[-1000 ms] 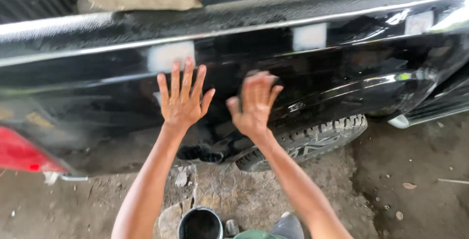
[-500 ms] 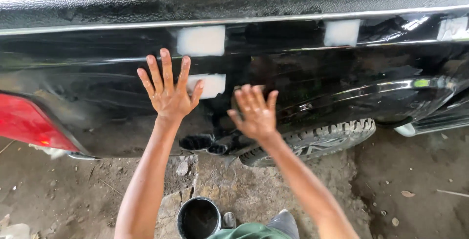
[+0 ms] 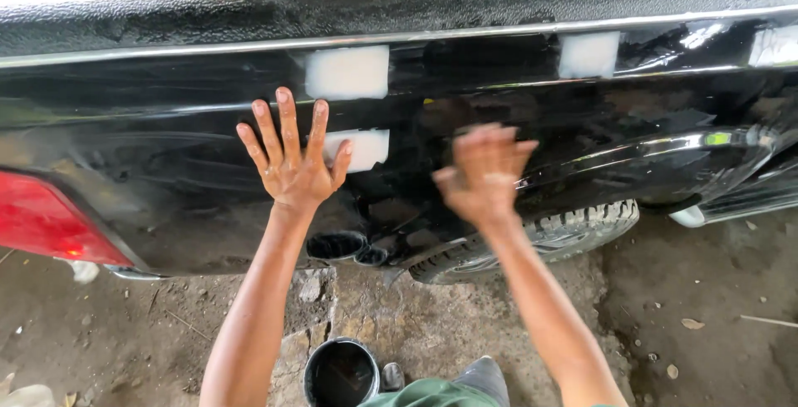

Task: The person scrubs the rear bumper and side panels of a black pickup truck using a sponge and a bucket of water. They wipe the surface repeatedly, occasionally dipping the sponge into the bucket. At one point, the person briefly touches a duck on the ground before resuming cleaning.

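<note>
Left hand (image 3: 293,157) lay flat, fingers spread, on the glossy black vehicle body panel (image 3: 166,149) just above the wheel; right hand (image 3: 485,176), open and blurred, was close against it alongside, palms evidently feeling the surface.

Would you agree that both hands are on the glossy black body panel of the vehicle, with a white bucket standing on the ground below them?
Not quite: the bucket on the ground is black, not white, as the head view shows. The rest holds: the left hand lies spread flat on the glossy black body panel, and the right hand, though blurred, is on it too.
</note>
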